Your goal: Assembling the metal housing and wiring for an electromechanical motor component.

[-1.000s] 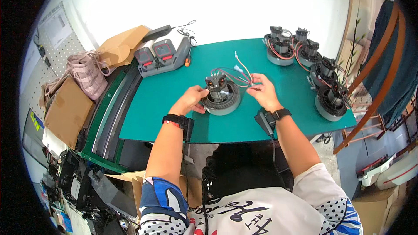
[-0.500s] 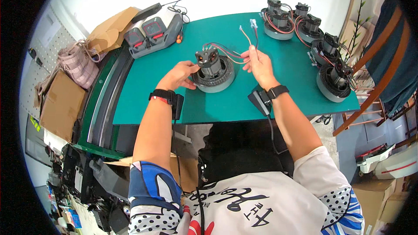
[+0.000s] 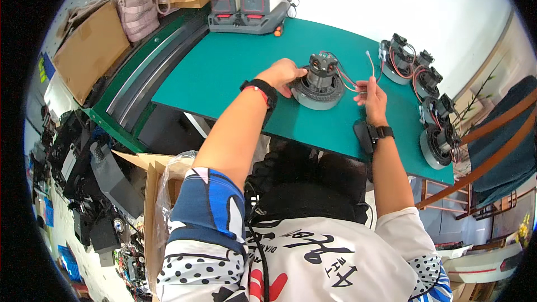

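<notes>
A round blower motor [image 3: 318, 90], with a grey base and a black upper housing, stands upright on the green tabletop [image 3: 235, 72]. My left hand [image 3: 282, 74] grips its left edge, thumb over the rim and fingers down the side. Red and dark wires [image 3: 348, 80] run from the motor's top to my right hand [image 3: 373, 99]. That hand pinches them between thumb and fingers, to the right of the motor. The loose wire ends, with a pale connector [image 3: 368, 53], stick up above my fingertips.
Several similar motors [image 3: 439, 144] with wires line the table's right side. A battery charger [image 3: 246, 14] holding two packs stands at the back left. Left of the table are a dark rail [image 3: 148, 67], a cardboard box [image 3: 89, 50] and a pink woven bag [image 3: 137, 8].
The view has swung left and tilted, so the table appears shifted right. Both hands keep their hold on the motor and wires; the wire ends lean differently.
</notes>
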Available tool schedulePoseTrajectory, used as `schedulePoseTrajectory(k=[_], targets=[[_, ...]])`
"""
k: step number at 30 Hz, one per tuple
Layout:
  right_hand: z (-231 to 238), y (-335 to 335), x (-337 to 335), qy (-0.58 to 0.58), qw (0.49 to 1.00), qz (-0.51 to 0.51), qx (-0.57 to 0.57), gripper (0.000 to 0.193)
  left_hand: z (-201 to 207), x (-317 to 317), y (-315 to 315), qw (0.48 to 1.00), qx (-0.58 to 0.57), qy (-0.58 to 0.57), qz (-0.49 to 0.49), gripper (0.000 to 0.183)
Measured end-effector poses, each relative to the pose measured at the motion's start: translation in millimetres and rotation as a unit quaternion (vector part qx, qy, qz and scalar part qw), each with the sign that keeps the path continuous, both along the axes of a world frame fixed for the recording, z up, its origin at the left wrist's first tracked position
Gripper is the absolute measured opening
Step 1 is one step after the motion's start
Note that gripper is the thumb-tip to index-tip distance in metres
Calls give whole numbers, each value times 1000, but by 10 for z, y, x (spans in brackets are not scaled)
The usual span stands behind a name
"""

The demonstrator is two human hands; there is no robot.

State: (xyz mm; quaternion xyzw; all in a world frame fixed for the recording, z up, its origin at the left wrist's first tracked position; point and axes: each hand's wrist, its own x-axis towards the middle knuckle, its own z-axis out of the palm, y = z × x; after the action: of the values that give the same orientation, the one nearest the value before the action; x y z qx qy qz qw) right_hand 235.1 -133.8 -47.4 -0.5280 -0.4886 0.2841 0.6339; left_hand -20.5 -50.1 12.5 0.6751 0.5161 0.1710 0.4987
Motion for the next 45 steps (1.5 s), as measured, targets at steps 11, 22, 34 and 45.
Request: schedulePoseTrajectory(k=[11,22,34,45], targets=[[13,-8,-1,6,1000,-9,-13,58,-3,-12,10,1000,-6,-23,-10,47],[46,-46,-35,-44,999,-21,-21,55,-12,1,30,999,2,-28,-17,49],[74,-85,-57,-46,998,-20,-23,55,24,-2,4,1000,-11,-11,-10,48],[149,-118,-168,-136,988,-56,46,30,432,43,175,984,67,124,-108,37]])
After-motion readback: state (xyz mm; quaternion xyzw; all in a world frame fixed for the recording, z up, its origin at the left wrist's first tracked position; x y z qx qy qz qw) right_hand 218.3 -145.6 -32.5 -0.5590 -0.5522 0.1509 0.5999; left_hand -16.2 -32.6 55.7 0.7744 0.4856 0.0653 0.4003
